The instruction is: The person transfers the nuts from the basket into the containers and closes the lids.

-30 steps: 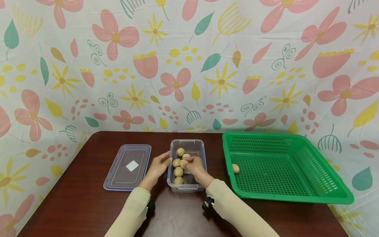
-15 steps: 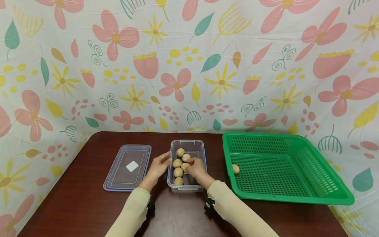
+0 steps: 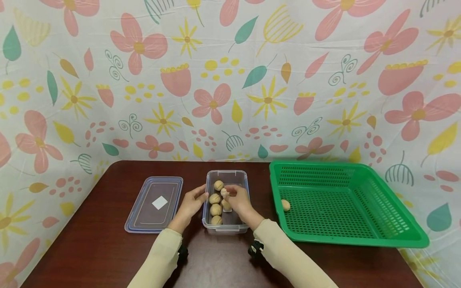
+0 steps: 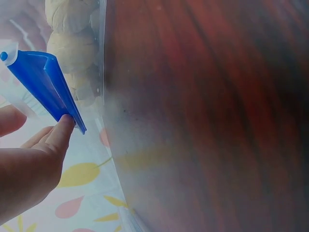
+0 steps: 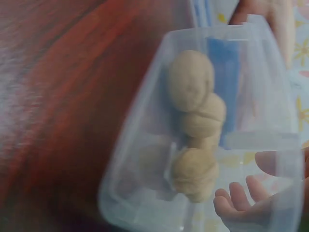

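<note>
Several walnuts (image 3: pixel 216 209) lie inside a clear plastic box (image 3: pixel 227 229), most of them in a row along its left side. My right hand (image 3: pixel 239 200) is over the box's right half, fingers spread apart. In the right wrist view a gap shows between these fingers (image 5: pixel 236 195) and the walnuts (image 5: pixel 195 170). One walnut (image 3: pixel 226 205) sits just beside the right thumb. My left hand (image 3: pixel 189 206) is at the box's left side; its fingertips touch a blue-edged latch flap (image 4: pixel 46 82) that hangs outward. Part of the second column is hidden behind the right hand.
A clear lid (image 3: pixel 149 216) with blue edging and a white label lies left of the box. To the right stands a green perforated basket (image 3: pixel 345 242) with one walnut (image 3: pixel 285 205) at its left wall. A flower-printed cloth (image 3: pixel 216 60) hangs behind the table.
My right hand held a walnut above the others, then lowered it into the box's second column. Its fingers have now let go and spread. The left hand has stayed in place.
</note>
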{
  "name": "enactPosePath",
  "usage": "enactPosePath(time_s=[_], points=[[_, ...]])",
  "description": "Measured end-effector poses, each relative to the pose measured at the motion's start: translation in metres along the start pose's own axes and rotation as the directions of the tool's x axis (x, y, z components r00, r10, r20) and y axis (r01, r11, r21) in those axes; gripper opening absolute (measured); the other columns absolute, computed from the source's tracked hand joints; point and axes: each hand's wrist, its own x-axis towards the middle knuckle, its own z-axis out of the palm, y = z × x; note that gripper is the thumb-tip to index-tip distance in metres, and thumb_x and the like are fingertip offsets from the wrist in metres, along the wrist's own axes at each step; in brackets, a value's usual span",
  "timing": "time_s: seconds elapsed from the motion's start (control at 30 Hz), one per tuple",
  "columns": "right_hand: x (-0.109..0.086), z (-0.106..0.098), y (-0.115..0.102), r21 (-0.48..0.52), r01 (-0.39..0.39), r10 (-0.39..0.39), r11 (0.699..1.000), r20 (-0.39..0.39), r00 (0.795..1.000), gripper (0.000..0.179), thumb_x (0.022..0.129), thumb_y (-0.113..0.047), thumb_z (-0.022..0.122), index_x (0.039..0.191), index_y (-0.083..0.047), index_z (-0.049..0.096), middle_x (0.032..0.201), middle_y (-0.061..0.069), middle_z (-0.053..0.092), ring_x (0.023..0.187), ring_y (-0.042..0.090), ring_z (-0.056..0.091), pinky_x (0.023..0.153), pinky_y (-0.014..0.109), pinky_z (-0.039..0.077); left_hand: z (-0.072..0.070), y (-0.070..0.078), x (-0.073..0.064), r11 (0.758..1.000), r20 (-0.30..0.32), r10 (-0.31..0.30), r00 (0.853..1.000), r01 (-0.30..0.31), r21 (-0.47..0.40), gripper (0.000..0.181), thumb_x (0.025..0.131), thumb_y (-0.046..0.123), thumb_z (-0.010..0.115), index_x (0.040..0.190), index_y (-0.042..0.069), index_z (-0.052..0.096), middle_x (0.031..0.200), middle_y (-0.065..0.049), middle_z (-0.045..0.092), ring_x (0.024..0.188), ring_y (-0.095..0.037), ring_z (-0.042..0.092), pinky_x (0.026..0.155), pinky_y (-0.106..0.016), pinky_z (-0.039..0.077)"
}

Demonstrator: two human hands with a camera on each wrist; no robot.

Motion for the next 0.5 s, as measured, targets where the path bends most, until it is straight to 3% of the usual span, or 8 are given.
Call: enactPosePath(time_s=[0.37, 0.5], points=[[-0.001, -0.014, -0.030, 0.051, 0.035, -0.037, 0.998, 0.051, 0.998, 0.030, 0.093, -0.002, 0.061, 0.123, 0.001, 0.062, 0.121, 0.021, 0.059, 0.112, 0.034, 0.057, 0.089, 0.041, 0.052, 0.000, -0.001, 0.001, 1.000, 0.010, 0.011, 1.000, -0.011, -0.017, 0.043, 0.097, 0.011, 0.056, 0.139, 0.001, 0.050, 0.131, -0.022, 0.056, 0.116, -0.031, 0.057, 0.100, -0.046, 0.044], [0.000, -0.021, -0.042, 0.050, 0.054, -0.056, 0.997, 0.038, 0.998, 0.030, 0.093, -0.003, 0.062, 0.123, -0.001, 0.063, 0.119, 0.018, 0.060, 0.110, 0.031, 0.058, 0.089, 0.040, 0.052, 0.000, -0.001, 0.001, 1.000, 0.012, -0.002, 1.000, 0.002, -0.012, 0.043, 0.098, 0.012, 0.056, 0.139, 0.002, 0.050, 0.132, -0.021, 0.056, 0.117, -0.032, 0.056, 0.100, -0.047, 0.044]])
